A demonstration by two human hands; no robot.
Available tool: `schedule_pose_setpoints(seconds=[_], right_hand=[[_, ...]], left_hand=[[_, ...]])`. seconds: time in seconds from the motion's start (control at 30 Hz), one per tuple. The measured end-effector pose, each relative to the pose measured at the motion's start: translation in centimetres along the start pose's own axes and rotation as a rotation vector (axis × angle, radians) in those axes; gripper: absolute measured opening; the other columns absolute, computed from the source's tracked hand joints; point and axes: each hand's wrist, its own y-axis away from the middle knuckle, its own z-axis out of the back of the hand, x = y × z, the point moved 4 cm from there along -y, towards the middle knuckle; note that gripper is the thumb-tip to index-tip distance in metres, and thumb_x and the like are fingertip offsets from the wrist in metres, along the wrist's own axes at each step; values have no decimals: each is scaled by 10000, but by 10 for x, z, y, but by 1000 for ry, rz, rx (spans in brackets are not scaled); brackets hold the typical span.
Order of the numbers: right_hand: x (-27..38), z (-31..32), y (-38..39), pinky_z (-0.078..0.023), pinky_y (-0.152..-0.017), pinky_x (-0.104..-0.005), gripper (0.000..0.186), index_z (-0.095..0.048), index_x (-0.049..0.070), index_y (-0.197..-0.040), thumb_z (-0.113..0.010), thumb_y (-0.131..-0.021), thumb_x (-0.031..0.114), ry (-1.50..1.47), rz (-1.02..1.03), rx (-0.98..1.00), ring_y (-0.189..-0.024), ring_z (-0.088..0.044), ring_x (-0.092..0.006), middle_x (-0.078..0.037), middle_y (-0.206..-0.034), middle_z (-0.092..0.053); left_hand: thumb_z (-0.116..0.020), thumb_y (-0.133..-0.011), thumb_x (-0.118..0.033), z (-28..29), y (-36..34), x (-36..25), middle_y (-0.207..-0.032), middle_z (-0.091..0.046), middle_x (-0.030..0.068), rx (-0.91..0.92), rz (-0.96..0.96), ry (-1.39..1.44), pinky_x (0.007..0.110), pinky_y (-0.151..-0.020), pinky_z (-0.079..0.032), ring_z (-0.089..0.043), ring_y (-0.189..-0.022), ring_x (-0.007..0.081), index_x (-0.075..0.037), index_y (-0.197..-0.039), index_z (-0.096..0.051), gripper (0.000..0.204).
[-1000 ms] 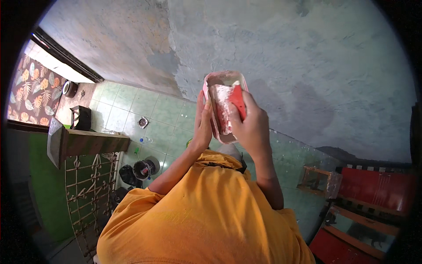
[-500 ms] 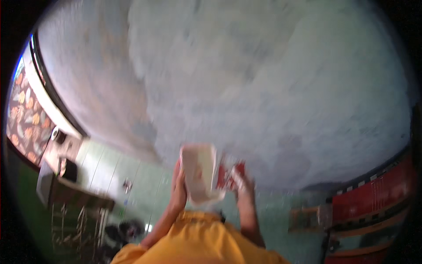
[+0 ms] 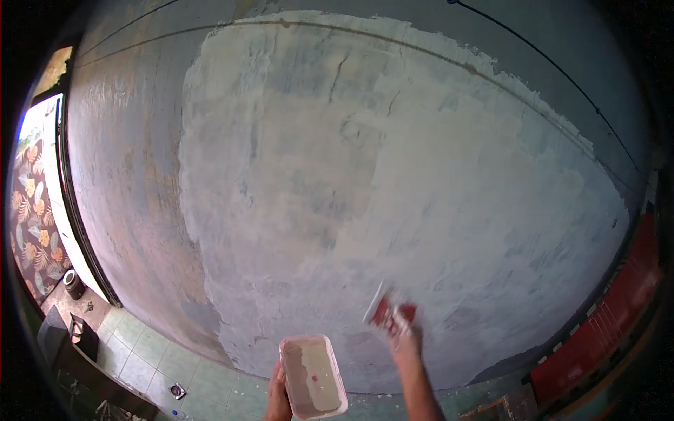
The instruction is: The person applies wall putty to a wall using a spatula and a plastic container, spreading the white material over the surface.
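My left hand (image 3: 279,394) grips the side of a pale pink rectangular tub (image 3: 298,382), with its fingers partly hidden behind it. Whitish paste lies in the tub, along with a small red speck. To the right, my right hand (image 3: 405,338) is closed around a red putty scraper (image 3: 384,313) with a pale straight edge. White smears coat the fingers of that hand, which are slightly blurred. The scraper is held up in front of the wall (image 3: 421,196); I cannot tell whether it touches. A broad whitish, uneven coat covers much of this wall.
A dark cable (image 3: 540,55) runs across the upper right wall. At the left is a doorway with a leaf-patterned surface (image 3: 35,224) and a dark pot (image 3: 73,284). Green floor tiles (image 3: 158,351) run along the wall's foot. Red furniture (image 3: 597,316) stands at the right.
The view has tilted up, showing more of the wall. The scraper has gone from beside the tub's rim to up and right of it, in front of the wall. Both hands keep their hold.
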Motion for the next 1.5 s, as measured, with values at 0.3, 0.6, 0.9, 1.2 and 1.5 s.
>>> schedule_pose_setpoints(seconds=[0.3,0.6,0.9,1.2,1.5], right_hand=[[331,-308,2,-531,-845,-421,226,-644,7,-1174,-596,-993,133,975,2038,270,-940,-658,-348,-164,-1017,-669],[298,-373,-76,-532,-996,-409,407,-618,17,-1320,-528,-925,62,1684,2377,-146,-1214,-625,-319,-155,-1315,-662],[317,-396,-13,-574,-855,-472,314,-642,76,-1256,-567,-962,159,1699,1866,108,-1037,-689,-379,-198,-1073,-715],[247,-372,-52,-583,-844,-413,366,-642,65,-1260,-579,-900,95,1725,2276,71,-1023,-684,-318,-160,-1111,-714],[233,-366,6,-575,-755,-447,229,-662,96,-1157,-557,-954,116,1704,1986,206,-899,-708,-322,-149,-972,-724]], left_hand=[[-477,-1040,-504,-23,-3,26,-1217,-586,43,-70,-60,48,341,-899,-521,-596,-1075,164,-72,-1409,-490,569],[-479,-1038,-507,-24,-25,20,-1213,-586,42,-80,-59,62,340,-891,-524,-599,-1067,163,-75,-1410,-491,570],[-481,-1036,-510,9,-30,-5,-1209,-586,41,-72,-86,50,339,-883,-527,-601,-1060,162,-78,-1410,-492,572],[-483,-1034,-513,31,-32,-10,-1205,-586,40,-46,-66,71,338,-874,-530,-603,-1053,160,-81,-1411,-493,573],[-486,-1032,-516,58,-12,-31,-1201,-586,39,-32,-56,49,337,-866,-533,-605,-1046,159,-84,-1412,-494,575]])
